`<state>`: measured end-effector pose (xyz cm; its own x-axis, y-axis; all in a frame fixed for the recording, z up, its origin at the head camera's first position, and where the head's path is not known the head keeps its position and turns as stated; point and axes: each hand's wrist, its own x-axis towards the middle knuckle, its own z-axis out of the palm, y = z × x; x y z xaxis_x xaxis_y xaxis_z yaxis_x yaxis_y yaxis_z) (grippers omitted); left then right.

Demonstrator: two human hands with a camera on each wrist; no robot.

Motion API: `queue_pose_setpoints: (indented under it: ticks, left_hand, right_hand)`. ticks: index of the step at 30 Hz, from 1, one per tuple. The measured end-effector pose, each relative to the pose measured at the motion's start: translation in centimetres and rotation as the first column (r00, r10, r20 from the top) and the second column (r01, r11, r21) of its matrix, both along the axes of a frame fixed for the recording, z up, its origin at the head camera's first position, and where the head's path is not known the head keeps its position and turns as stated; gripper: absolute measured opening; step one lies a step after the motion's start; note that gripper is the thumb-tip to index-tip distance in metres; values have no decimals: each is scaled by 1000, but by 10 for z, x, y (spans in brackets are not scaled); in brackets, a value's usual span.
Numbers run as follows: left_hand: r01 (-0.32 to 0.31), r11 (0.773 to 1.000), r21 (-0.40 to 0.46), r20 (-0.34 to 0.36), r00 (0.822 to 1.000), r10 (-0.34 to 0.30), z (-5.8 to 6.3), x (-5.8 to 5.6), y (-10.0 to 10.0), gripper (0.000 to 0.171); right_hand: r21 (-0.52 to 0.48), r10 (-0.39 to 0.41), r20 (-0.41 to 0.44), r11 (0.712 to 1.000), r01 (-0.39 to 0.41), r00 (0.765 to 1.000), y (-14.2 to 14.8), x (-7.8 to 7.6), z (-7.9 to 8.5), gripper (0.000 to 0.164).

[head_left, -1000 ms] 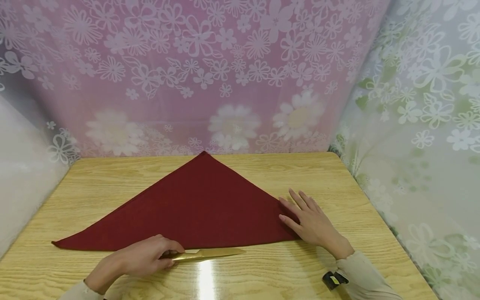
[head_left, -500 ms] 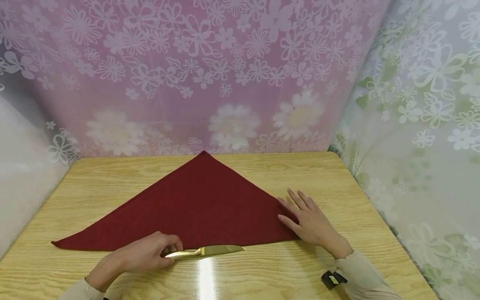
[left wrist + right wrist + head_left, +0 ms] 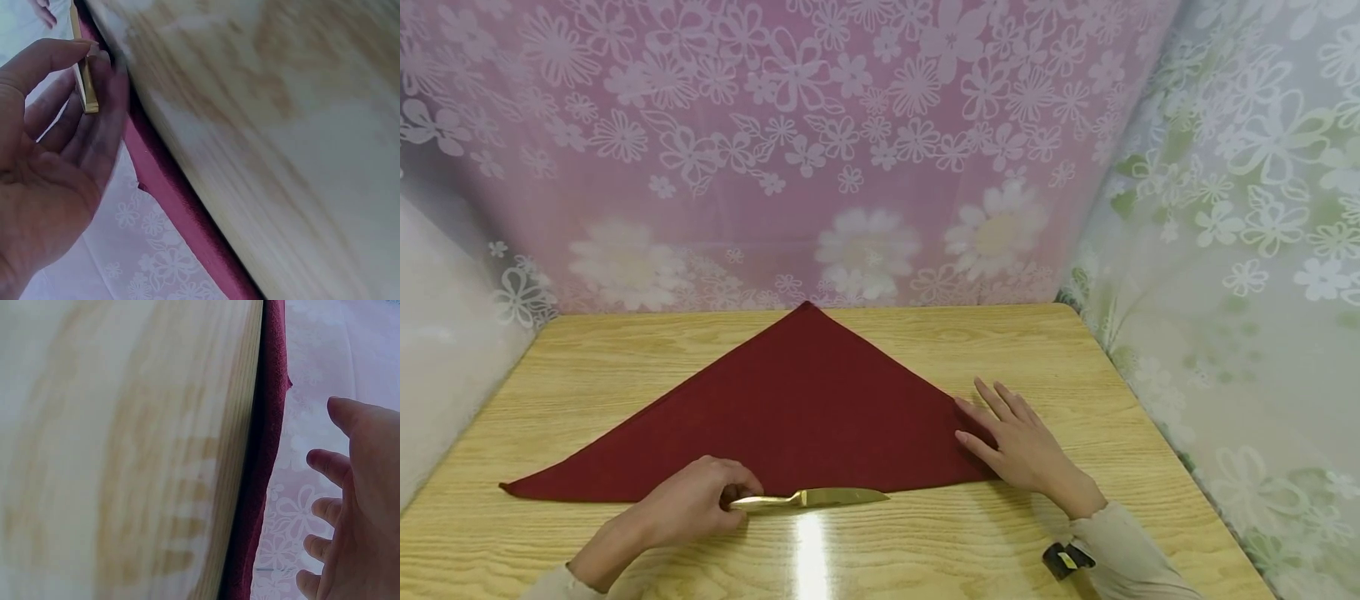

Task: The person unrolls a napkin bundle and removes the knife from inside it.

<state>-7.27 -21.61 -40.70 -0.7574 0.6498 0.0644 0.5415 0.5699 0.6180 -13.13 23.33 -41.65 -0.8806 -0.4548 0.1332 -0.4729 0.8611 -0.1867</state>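
Observation:
A dark red cloth napkin [image 3: 790, 400] lies as a large triangle, its point toward the back and its long edge toward me. My left hand [image 3: 681, 504] pinches a gold table knife [image 3: 842, 497] by the handle between thumb and fingers. The blade points right, lying along the cloth's near edge and overlapping it slightly. In the left wrist view the end of the knife handle [image 3: 88, 90] sticks out past my thumb. My right hand [image 3: 1026, 446] rests with fingers spread over the cloth's right corner, which it hides.
A wood-grain table [image 3: 1000, 342] carries the cloth. Behind it hangs a pink flowered curtain [image 3: 737, 192], with a pale flowered curtain [image 3: 1225, 333] at the right. A black strap [image 3: 1067, 560] shows at my right sleeve [image 3: 1123, 550].
The knife has turned so its blade face shows more, and it has shifted slightly away from me toward the cloth edge with my left hand. My right hand stays nearly still.

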Motion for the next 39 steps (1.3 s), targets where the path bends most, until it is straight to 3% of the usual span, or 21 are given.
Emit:
queue_pose_setpoints:
  ticks: [7, 15, 20, 24, 29, 33, 39]
  left_hand:
    - [-31, 999, -16, 7, 999, 31, 0, 2, 1, 20]
    - [-27, 994, -105, -177, 984, 8, -1, 5, 4, 20]
    - [-41, 990, -136, -213, 977, 11, -4, 5, 3, 20]
    - [-34, 992, -122, -160, 987, 14, -6, 4, 0, 20]
    - [9, 1000, -7, -20, 1000, -9, -9, 1, -5, 20]
    - [36, 997, 74, 84, 996, -42, -11, -2, -10, 17]
    - [50, 994, 94, 122, 991, -61, -12, -4, -13, 14]
  right_hand:
    - [10, 1, 11, 1000, -1, 1000, 1, -1, 0, 57]
    - [5, 2, 19, 1000, -2, 1000, 1, 0, 0, 57]
    - [5, 3, 26, 1000, -4, 1000, 1, 0, 1, 57]
    - [6, 10, 21, 1000, -10, 1000, 0, 0, 1, 57]
    - [1, 22, -7, 1000, -22, 1000, 0, 0, 0, 55]
    - [-1, 29, -31, 1000, -29, 999, 0, 0, -1, 54]
    - [8, 17, 9, 1000, -17, 1000, 1, 1, -1, 56]
